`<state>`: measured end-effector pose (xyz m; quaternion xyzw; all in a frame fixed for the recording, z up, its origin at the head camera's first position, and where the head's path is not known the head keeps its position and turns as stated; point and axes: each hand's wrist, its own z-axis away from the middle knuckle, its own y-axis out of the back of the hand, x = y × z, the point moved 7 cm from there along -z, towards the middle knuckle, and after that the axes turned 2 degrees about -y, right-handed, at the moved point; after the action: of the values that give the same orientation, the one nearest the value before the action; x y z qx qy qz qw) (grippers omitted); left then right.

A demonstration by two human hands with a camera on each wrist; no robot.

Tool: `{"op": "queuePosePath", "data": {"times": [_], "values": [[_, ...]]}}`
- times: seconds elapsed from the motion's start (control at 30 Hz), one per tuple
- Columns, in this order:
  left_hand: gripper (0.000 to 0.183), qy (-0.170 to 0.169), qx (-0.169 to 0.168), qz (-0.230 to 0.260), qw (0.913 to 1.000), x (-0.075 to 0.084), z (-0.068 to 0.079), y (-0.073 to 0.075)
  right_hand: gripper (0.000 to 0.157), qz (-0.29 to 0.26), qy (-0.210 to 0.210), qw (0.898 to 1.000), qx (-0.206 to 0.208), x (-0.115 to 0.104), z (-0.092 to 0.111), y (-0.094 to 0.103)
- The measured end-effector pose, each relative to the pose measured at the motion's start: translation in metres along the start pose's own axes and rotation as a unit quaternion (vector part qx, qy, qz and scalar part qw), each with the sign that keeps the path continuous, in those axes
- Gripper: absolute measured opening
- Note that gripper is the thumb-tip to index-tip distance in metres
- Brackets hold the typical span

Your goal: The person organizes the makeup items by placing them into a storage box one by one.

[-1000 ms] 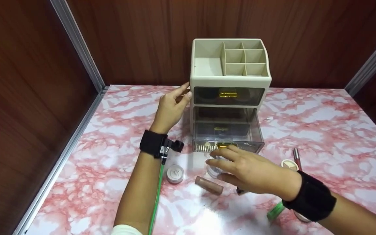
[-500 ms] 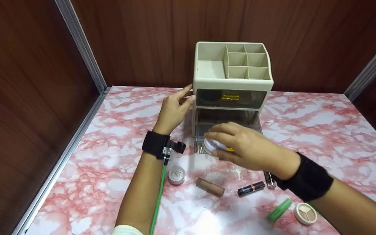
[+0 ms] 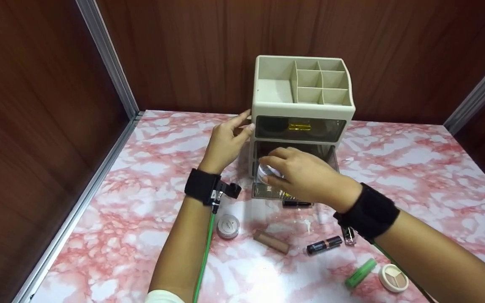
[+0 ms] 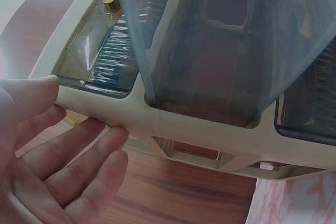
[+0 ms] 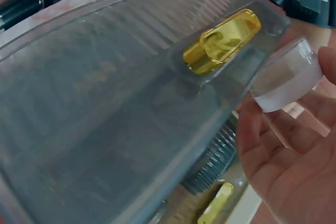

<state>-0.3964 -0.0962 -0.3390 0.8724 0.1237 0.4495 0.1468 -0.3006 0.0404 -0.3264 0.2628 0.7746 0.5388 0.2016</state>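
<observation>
My right hand (image 3: pixel 305 172) holds a small round jar (image 3: pixel 268 173) with a clear top and a white band between thumb and fingers. The jar is behind the front panel of the pulled-out clear drawer (image 3: pixel 266 191), the middle one of a cream desktop organizer (image 3: pixel 303 108). In the right wrist view the jar (image 5: pixel 287 80) is tilted beside the drawer's wall, near the gold handle (image 5: pixel 223 41). My left hand (image 3: pixel 227 141) rests its fingertips on the organizer's left side; in the left wrist view its fingers (image 4: pixel 79 145) are loosely extended along the cream frame.
On the marbled table lie a round pot (image 3: pixel 228 226), brown tube (image 3: pixel 271 241), black lipstick tube (image 3: pixel 324 245), small bottle (image 3: pixel 349 235), green tube (image 3: pixel 361 273) and three-part compact (image 3: pixel 394 278). Another black tube (image 3: pixel 297 203) lies right before the drawer. Wood panels (image 3: pixel 183 54) stand behind.
My right hand has lifted the round jar off the table and carried it up and over the drawer's front. My left hand stays against the organizer. The head view has shifted slightly.
</observation>
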Motion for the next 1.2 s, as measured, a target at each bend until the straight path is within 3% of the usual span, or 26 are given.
{"op": "queuePosePath", "data": {"times": [0.13,0.47,0.6,0.7,0.9,1.0,1.2], "values": [[0.041,0.001,-0.004,-0.008,1.0000,0.000,0.000,0.000,0.043,0.004,-0.018,0.999,-0.028,0.006,-0.005,-0.007],[0.042,0.006,0.000,-0.006,1.0000,-0.001,0.000,-0.001,0.044,0.020,-0.034,0.998,-0.051,0.016,-0.016,-0.023],[0.041,0.001,0.000,-0.017,0.9999,0.000,-0.001,-0.001,0.050,-0.001,-0.072,0.995,-0.073,0.022,-0.018,-0.028],[0.041,-0.001,0.001,-0.018,0.9998,0.000,-0.001,-0.001,0.057,-0.038,-0.130,0.986,-0.101,0.030,-0.019,-0.031],[0.041,-0.002,-0.004,-0.018,0.9998,0.000,0.000,-0.001,0.066,-0.112,-0.238,0.954,-0.147,0.042,-0.017,-0.042],[0.042,-0.008,-0.007,-0.021,0.9997,0.001,-0.001,-0.001,0.065,-0.120,-0.259,0.946,-0.153,0.044,-0.016,-0.045],[0.042,-0.007,-0.011,-0.024,0.9996,0.002,0.000,0.000,0.059,-0.129,-0.264,0.943,-0.157,0.043,-0.017,-0.047]]}}
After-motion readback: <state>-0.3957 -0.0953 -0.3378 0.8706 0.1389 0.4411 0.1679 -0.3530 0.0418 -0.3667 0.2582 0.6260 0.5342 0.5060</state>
